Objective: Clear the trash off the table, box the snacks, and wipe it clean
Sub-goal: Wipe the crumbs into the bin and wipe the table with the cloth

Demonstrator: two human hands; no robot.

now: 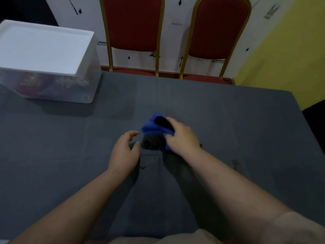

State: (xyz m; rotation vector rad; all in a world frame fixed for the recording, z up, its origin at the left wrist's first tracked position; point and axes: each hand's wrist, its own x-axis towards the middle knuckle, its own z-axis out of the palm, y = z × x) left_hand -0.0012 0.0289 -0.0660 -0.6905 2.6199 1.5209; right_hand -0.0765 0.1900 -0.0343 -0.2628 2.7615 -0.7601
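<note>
Your right hand point(181, 136) is gripping the blue cloth point(151, 126); left hand point(125, 150) is hovering open w/ nothing. Be sweeping crumbs point(150, 143) together on the desk point(228, 120), not scattering.

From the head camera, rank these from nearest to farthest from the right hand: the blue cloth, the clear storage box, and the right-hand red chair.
1. Blue cloth: gripped in the right hand at table centre.
2. Right-hand red chair: beyond the table's far edge, ahead.
3. Clear storage box: far-left corner of the table.
</note>
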